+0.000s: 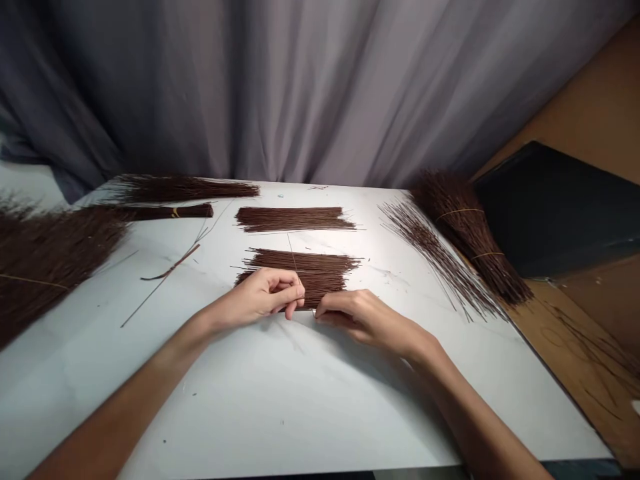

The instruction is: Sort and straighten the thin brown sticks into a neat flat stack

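Observation:
My left hand (275, 292) pinches a thin brown twig (293, 257) between thumb and fingertips; the twig points up and away from me. Under and behind that hand lies a flat pile of cut brown twigs (323, 270), set side by side across the table. At the pile's near right edge is my right hand (357, 313), its thumb and fingers closed together low over the tabletop. What those fingertips hold, if anything, is too small to make out. Farther back, a second pile of cut twigs (295, 219) lies parallel to the first.
Long twig bundles lie on the white table (240, 413): a bushy one (50, 267) at left, another (185, 188) at back left. At right are loose twigs (440, 260) beside a tied bundle (470, 233). A grey curtain (310, 87) hangs behind; a black panel (555, 207) stands right.

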`<state>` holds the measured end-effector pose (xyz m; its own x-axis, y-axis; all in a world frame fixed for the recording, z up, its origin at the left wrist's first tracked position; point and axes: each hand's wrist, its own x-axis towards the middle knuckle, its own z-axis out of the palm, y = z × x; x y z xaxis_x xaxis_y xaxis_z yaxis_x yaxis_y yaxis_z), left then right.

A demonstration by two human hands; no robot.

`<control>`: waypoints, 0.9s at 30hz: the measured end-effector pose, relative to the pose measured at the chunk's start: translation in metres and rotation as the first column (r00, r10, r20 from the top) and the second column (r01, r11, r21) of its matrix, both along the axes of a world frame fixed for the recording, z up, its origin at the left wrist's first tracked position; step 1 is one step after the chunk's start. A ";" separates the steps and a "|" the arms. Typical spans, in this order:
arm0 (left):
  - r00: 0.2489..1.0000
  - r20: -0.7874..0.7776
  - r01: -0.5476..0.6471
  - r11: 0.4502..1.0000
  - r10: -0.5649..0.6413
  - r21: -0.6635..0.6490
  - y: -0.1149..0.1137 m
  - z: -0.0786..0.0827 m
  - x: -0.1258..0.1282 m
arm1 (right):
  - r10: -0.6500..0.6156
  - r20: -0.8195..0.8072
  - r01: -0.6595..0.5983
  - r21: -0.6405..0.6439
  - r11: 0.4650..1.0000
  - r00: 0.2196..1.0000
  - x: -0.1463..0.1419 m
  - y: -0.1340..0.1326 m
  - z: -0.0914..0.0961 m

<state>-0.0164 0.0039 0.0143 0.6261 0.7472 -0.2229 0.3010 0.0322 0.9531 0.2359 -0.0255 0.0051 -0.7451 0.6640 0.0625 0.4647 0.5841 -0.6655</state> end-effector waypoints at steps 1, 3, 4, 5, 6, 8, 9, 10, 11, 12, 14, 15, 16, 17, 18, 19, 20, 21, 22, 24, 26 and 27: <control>1.000 -0.003 -0.009 1.000 0.009 -0.006 -0.001 0.002 0.001 | -0.014 0.003 0.014 0.007 1.000 1.000 0.001 0.001 0.000; 1.000 -0.004 -0.022 0.999 0.022 -0.028 -0.003 0.006 0.001 | -0.045 -0.008 0.045 0.010 0.999 0.999 0.001 0.002 0.003; 1.000 -0.002 -0.029 0.999 0.029 -0.036 -0.002 0.008 0.000 | -0.061 -0.016 0.061 0.008 0.998 0.998 0.002 0.002 0.004; 0.999 -0.001 -0.033 0.999 0.033 -0.043 -0.002 0.009 -0.001 | -0.075 -0.026 0.075 0.009 0.997 0.997 0.002 0.001 0.005; 0.999 0.000 -0.038 0.998 0.038 -0.046 -0.001 0.009 -0.002 | -0.088 -0.034 0.089 0.013 0.996 0.996 0.001 0.001 0.006; 0.999 -0.004 -0.052 0.998 0.052 -0.042 0.000 0.008 -0.003 | -0.111 -0.045 0.112 0.031 0.993 0.993 0.001 0.000 0.006; 0.998 -0.007 -0.062 0.997 0.061 -0.037 0.000 0.008 -0.003 | -0.121 -0.048 0.123 0.045 0.991 0.992 0.000 0.000 0.006; 0.997 -0.009 -0.071 0.997 0.070 -0.028 0.000 0.007 -0.003 | -0.128 -0.050 0.131 0.062 0.989 0.990 0.000 -0.001 0.004; 0.997 -0.012 -0.078 0.997 0.078 -0.015 0.000 0.006 -0.002 | -0.132 -0.050 0.136 0.079 0.988 0.990 -0.001 -0.001 0.003; 0.996 -0.012 -0.084 0.996 0.084 0.000 -0.001 0.005 -0.002 | -0.132 -0.047 0.136 0.095 0.986 0.990 -0.001 -0.001 0.002; 0.996 0.001 -0.090 0.996 0.090 0.024 -0.001 0.004 0.000 | -0.125 -0.036 0.128 0.118 0.985 0.992 -0.003 -0.001 -0.001; 0.995 0.016 -0.094 0.995 0.093 0.029 -0.001 0.003 0.000 | -0.121 -0.031 0.124 0.125 0.984 0.992 -0.003 -0.001 -0.001; 0.995 0.031 -0.100 0.995 0.099 0.029 0.000 0.003 0.001 | -0.122 -0.027 0.125 0.132 0.983 0.992 -0.003 -0.001 -0.001; 0.994 0.042 -0.103 0.994 0.102 0.021 0.000 0.002 0.001 | -0.132 -0.026 0.134 0.143 0.981 0.991 -0.003 -0.001 -0.001; 0.994 0.048 -0.101 0.995 0.101 0.009 0.001 0.002 0.000 | -0.151 -0.028 0.154 0.163 0.975 0.988 -0.003 -0.001 0.000; 0.994 0.046 -0.095 0.996 0.095 -0.002 0.002 0.001 0.000 | -0.180 -0.030 0.182 0.189 0.965 0.983 -0.003 0.000 0.001; 0.996 0.040 -0.082 0.997 0.082 -0.012 0.003 0.001 -0.001 | -0.212 -0.034 0.214 0.219 0.952 0.977 -0.002 0.000 0.002; 0.997 0.032 -0.064 0.998 0.065 -0.021 0.003 0.000 -0.001 | -0.243 -0.035 0.244 0.250 0.937 0.969 -0.002 0.001 0.004; 0.999 0.026 -0.046 0.999 0.047 -0.027 0.004 -0.001 -0.002 | -0.268 -0.031 0.266 0.279 0.923 0.963 -0.001 0.001 0.005; 1.000 0.019 -0.020 0.999 0.021 -0.028 0.004 -0.001 -0.003 | -0.285 -0.009 0.272 0.322 0.907 0.959 0.000 0.002 0.006; 1.000 0.011 -0.008 1.000 0.009 -0.025 0.003 -0.001 -0.003 | -0.278 0.015 0.254 0.357 0.899 0.961 0.001 0.003 0.008; 1.000 0.006 -0.008 1.000 0.008 -0.023 0.003 0.000 -0.004 | -0.274 0.025 0.245 0.374 0.894 0.961 0.002 0.003 0.008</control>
<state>-0.0200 0.0071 0.0139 0.6218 0.7468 -0.2360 0.2947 0.0561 0.9539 0.2376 -0.0225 0.0130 -0.5614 0.7759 0.2879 0.6729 0.6305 -0.3869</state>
